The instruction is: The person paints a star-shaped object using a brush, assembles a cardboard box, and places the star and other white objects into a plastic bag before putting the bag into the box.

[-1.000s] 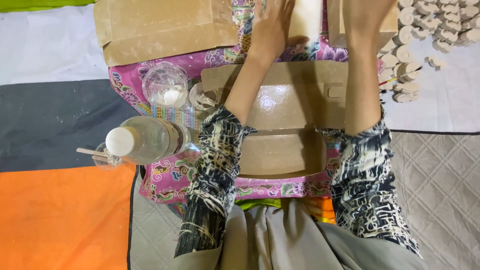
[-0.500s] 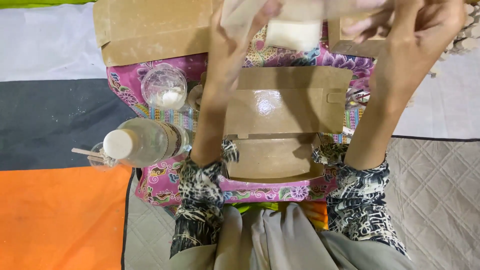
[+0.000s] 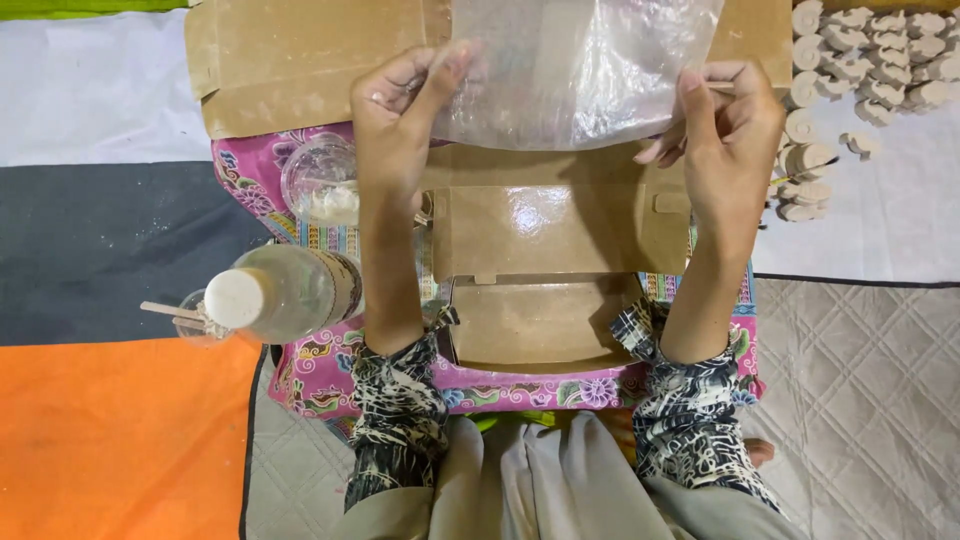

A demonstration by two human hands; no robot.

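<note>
My left hand (image 3: 400, 120) and my right hand (image 3: 730, 140) both pinch the lower corners of a thin clear plastic sheet (image 3: 580, 70), held up and spread between them. Right below the hands lies an open brown cardboard box (image 3: 545, 270) with a glossy inner lid, resting on a pink patterned cloth (image 3: 320, 370). Both forearms wear black-and-white patterned sleeves.
A clear bottle with a white cap (image 3: 280, 295) lies to the left, beside a small cup holding a stick (image 3: 185, 315). A clear cup of white stuff (image 3: 320, 185) stands behind it. Flat cardboard (image 3: 300, 65) lies at the back. Several pale shaped pieces (image 3: 850, 60) sit at the right.
My hands have come back toward me from the far side, lifting the plastic sheet and spreading it wide between them above the box.
</note>
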